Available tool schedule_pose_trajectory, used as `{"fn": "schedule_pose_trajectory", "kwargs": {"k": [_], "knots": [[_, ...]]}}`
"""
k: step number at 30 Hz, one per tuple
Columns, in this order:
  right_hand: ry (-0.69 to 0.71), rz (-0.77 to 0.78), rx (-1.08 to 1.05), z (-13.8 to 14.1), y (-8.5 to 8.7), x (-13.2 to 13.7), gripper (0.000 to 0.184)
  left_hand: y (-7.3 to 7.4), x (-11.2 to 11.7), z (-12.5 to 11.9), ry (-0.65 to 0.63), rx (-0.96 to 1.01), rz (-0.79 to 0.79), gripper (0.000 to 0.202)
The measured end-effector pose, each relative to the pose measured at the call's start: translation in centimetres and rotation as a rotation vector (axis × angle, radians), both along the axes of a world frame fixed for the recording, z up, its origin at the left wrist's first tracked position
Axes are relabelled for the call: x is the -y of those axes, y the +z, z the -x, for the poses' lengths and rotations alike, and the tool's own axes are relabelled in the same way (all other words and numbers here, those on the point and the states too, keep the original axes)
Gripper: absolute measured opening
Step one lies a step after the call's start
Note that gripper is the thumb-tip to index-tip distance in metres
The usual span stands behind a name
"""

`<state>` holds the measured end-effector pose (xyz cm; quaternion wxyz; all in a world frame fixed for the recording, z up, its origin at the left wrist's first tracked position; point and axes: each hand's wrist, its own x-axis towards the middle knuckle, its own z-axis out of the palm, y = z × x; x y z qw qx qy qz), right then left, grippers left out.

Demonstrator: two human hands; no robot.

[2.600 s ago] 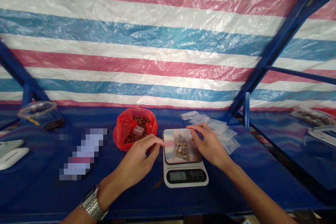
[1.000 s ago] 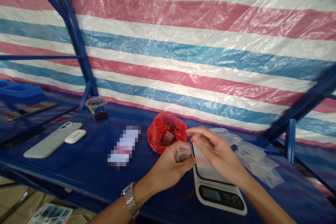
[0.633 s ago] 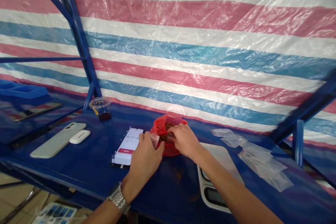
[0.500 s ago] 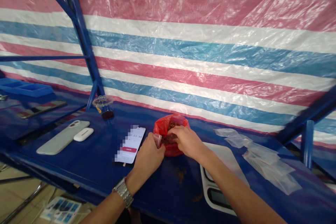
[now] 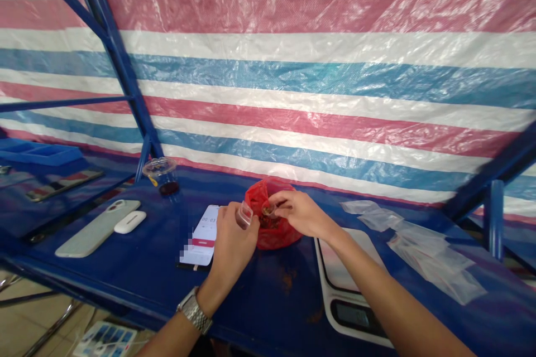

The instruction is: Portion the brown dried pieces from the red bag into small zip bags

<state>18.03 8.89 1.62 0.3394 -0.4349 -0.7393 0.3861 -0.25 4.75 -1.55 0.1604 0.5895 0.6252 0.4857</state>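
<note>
Left hand (image 5: 230, 251) is closed, gripping a small clear zip bag (image 5: 245, 215) upright between thumb and fingers, just beside the mouth of a red plastic bag (image 5: 280, 237). Right hand (image 5: 304, 215) is pinching a few brown bits (image 5: 267, 211) with its fingertips, right above the open red bag, which is full of the same bits and sitting on a blue table (image 5: 259, 301). Digital kitchen scale (image 5: 343, 268) is sitting at 4 o'clock from the red bag, a pile of clear zip bags (image 5: 422, 251) at 3 o'clock, a phone showing a timer (image 5: 201, 234) at 9 o'clock, and a clear cup with dark liquid (image 5: 162, 177) at 10 o'clock.
</note>
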Motion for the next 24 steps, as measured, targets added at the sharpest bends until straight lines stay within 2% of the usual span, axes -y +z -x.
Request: {"fn": "schedule_pose_trajectory", "kwargs": {"k": [3,5,7,10,14,20,24], "knots": [[0.071,0.017,-0.116,-0.6,2.0,0.6,0.023,0.8,0.5,-0.2,-0.067,0.002,0.05,0.008],[0.112,-0.013,-0.119,-0.5,3.3,1.3,0.023,1.2,0.8,-0.5,-0.089,0.015,0.081,0.011],[0.115,-0.093,-0.043,-0.2,4.3,2.2,0.024,1.5,1.1,-1.0,-0.108,0.01,0.084,0.015],[0.091,-0.309,0.145,0.7,5.2,3.5,0.033,1.9,1.4,-1.5,-0.142,0.031,0.073,0.017],[0.095,-0.529,0.303,1.4,5.4,4.5,0.045,2.1,1.5,-2.1,-0.125,0.043,0.076,0.014],[0.12,-0.614,0.249,1.2,5.2,4.0,0.04,1.8,1.2,-2.4,-0.106,0.073,0.052,0.016],[-0.078,-0.609,0.198,0.7,3.9,2.7,0.035,1.5,0.8,-2.2,-0.098,0.145,-0.029,0.016]]}}
